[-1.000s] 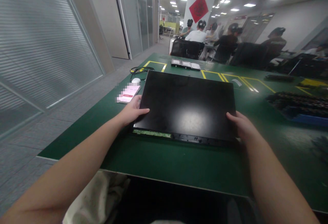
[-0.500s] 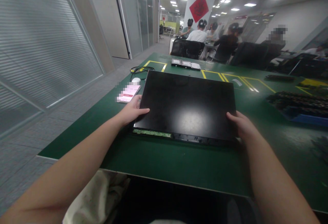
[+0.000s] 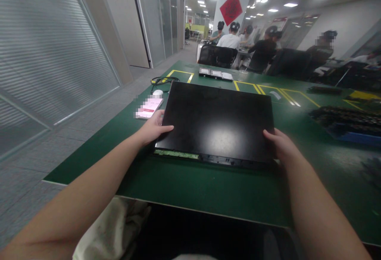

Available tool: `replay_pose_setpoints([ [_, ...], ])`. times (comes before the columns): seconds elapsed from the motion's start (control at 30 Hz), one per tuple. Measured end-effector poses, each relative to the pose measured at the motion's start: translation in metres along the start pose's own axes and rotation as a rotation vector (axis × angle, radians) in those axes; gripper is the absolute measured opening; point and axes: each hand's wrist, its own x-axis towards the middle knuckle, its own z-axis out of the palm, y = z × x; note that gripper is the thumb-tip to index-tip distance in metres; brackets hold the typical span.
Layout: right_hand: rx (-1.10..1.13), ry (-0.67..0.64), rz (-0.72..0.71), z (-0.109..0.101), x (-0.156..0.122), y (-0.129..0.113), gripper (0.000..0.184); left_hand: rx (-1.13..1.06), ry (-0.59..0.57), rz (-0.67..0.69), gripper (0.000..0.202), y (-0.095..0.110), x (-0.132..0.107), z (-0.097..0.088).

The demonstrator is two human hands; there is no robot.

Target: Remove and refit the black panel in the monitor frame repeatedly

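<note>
A large flat black panel (image 3: 217,119), like a monitor screen, lies on the green table (image 3: 190,188) in front of me. A strip of green circuit board shows along its near edge. My left hand (image 3: 151,129) grips the panel's left edge, thumb on top and fingers underneath. My right hand (image 3: 281,145) clasps the near right corner the same way, thumb on the surface.
A phone with a pink screen (image 3: 149,108), a white mouse (image 3: 157,92) and a coiled cable (image 3: 162,80) lie left of the panel. A dark tray (image 3: 216,74) sits behind it. Black parts on a blue tray (image 3: 348,125) are at right. Several people sit at tables beyond.
The panel's far edge has risen very slightly; both hands keep the same grip.
</note>
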Motion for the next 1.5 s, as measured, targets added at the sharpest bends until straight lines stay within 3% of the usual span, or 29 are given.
replay_pose_setpoints([
  [1.5,-0.019,-0.012,0.011,0.0003,-0.0028,-0.0019,0.037,0.016,0.003,0.001,0.061,0.0008,-0.0006,0.0],
])
